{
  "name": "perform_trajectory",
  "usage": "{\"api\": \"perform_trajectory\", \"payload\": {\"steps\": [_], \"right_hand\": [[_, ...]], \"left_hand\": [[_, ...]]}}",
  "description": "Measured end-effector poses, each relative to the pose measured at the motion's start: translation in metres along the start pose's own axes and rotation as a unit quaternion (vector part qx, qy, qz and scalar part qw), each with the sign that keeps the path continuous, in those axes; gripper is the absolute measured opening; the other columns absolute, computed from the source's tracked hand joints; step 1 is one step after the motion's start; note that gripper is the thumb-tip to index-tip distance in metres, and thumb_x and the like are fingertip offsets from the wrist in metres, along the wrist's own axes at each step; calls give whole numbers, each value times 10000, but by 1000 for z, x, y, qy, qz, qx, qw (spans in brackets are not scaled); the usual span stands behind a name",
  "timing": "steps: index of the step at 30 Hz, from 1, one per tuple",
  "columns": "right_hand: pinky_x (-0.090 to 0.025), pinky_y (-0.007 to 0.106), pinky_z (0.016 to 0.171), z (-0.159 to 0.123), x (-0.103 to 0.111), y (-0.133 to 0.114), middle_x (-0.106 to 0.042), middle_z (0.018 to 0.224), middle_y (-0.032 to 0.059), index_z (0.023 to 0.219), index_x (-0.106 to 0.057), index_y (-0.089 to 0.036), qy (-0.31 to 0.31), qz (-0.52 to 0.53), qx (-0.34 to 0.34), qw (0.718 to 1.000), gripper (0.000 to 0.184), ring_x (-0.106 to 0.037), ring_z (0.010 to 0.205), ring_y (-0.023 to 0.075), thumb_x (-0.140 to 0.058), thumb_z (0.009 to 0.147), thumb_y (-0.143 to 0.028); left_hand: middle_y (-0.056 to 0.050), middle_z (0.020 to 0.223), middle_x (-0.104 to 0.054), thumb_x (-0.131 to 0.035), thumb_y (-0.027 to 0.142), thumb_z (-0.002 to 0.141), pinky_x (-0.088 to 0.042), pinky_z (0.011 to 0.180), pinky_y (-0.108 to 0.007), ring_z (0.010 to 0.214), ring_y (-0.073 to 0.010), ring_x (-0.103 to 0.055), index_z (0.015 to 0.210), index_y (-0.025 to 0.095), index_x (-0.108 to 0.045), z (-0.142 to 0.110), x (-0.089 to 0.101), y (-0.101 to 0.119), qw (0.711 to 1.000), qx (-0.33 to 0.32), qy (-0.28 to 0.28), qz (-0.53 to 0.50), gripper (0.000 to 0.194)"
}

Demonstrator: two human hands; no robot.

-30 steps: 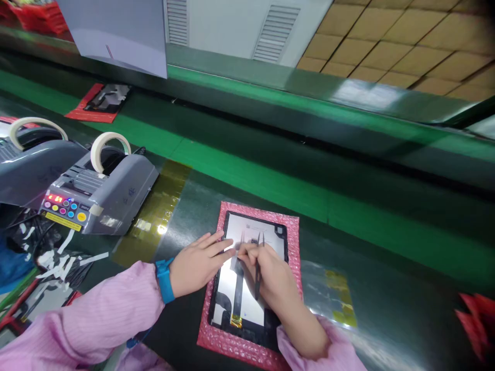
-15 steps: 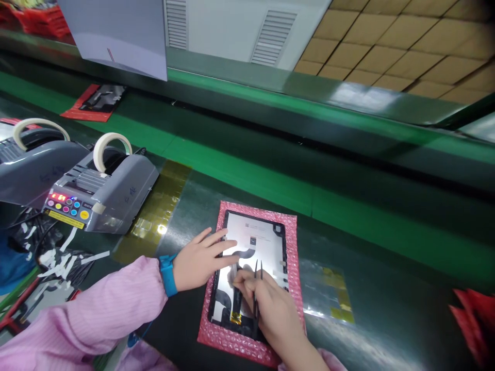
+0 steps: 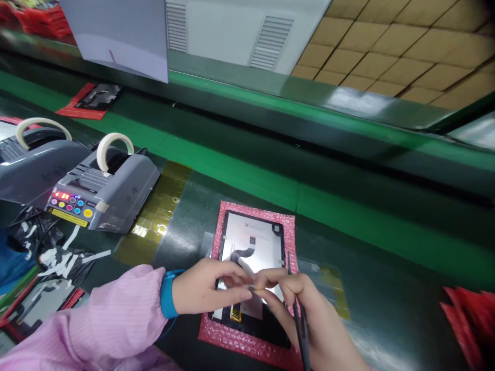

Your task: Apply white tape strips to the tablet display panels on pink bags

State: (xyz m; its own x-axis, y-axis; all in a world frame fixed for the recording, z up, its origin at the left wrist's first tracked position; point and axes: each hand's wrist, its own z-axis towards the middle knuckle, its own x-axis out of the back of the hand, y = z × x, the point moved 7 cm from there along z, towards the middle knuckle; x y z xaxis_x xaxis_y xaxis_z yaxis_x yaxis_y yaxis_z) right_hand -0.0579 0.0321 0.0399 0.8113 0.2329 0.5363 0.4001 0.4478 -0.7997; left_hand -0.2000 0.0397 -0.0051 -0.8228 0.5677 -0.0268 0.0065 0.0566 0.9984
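Note:
A silver-backed display panel with a black frame [image 3: 266, 247] lies on a pink bubble-wrap bag [image 3: 228, 337]. A dark ribbon cable [image 3: 244, 253] curves across its back, and a gold-coloured tape patch [image 3: 235, 314] shows near the lower edge. Above the panel, my left hand [image 3: 211, 288], with a blue wristband [image 3: 169, 294], has thumb and fingers closed together. Its fingertips meet those of my right hand [image 3: 313, 304] at something small that I cannot make out. Black tweezers [image 3: 302, 335] are tucked in my right hand, tips pointing up and away, while its thumb and forefinger pinch.
Left of the panel stand two grey tape dispensers [image 3: 126, 193] [image 3: 38, 167], with white tape scraps [image 3: 58, 264] in front. Amber film strips [image 3: 154, 216] cover part of the bench. A red bag [image 3: 65, 111] bears another panel; red wrapping [image 3: 474, 319] lies far right.
My left hand has gone from spread fingers on the panel to a closed pinch. My right hand has lifted off the panel's middle, slightly rightward, and both hands' fingertips now meet.

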Motion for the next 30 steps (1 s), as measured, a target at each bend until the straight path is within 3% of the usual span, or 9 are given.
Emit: {"api": "perform_trajectory", "payload": {"steps": [3, 6, 9, 15, 20, 26, 30], "right_hand": [[-521, 168, 684, 2, -1, -5, -665, 907, -25, 872, -329, -276, 0, 5, -2, 1000, 251, -699, 781, 87, -490, 987, -123], [-526, 175, 657, 1, -3, -4, -662, 924, -21, 879, -331, -277, 5, 15, -18, 1000, 251, -694, 746, 90, -516, 989, -148], [-544, 207, 668, 0, -6, 4, -647, 943, -12, 890, -327, -280, 20, 40, -49, 998, 256, -695, 770, 109, -536, 981, -162], [-579, 353, 854, -2, -19, 20, -640, 1222, 89, 981, -339, -292, 13, 91, -84, 992, 377, -693, 1083, 217, -701, 890, -342], [-565, 328, 728, -9, -24, 25, -757, 923, 36, 841, -307, -275, 14, 94, -187, 978, 362, -729, 822, 209, -620, 945, -425], [-562, 330, 672, -1, -16, 29, -759, 830, 23, 790, -287, -271, 31, 87, -169, 981, 400, -718, 712, 201, -670, 897, -318], [-585, 336, 704, 7, -20, 38, -738, 813, 4, 817, -294, -274, 21, 168, -175, 970, 422, -734, 756, 197, -708, 864, -340]], "left_hand": [[-69, 772, -718, -683, 601, 860, -532, 679, -259, 679, -142, -667, 876, 123, -675, -3, -12, -21, 982, 99, -6, -160, 479], [-65, 739, -702, -696, 691, 797, -499, 574, -220, 620, -125, -658, 876, 121, -663, -4, -19, -29, 970, 122, -12, -210, 577], [-73, 764, -710, -757, 658, 755, -482, 521, -197, 613, -123, -665, 851, 122, -659, -4, -21, -30, 961, 131, -8, -242, 553], [-23, 643, -672, -804, 443, 758, -470, 472, -187, 540, -124, -660, 874, 124, -657, -7, -25, -34, 945, 153, 19, -287, 370], [-29, 682, -677, -819, 433, 743, -480, 482, -184, 574, -123, -668, 863, 125, -653, -8, -28, -41, 941, 151, 35, -301, 370], [-66, 823, -710, -815, 512, 764, -537, 607, -232, 716, -159, -715, 918, 126, -630, -8, -25, -46, 939, 145, 47, -310, 455], [-50, 825, -718, -839, 508, 749, -549, 651, -274, 775, -201, -737, 1096, 157, -517, -9, -24, -57, 939, 136, 58, -309, 589]]}}
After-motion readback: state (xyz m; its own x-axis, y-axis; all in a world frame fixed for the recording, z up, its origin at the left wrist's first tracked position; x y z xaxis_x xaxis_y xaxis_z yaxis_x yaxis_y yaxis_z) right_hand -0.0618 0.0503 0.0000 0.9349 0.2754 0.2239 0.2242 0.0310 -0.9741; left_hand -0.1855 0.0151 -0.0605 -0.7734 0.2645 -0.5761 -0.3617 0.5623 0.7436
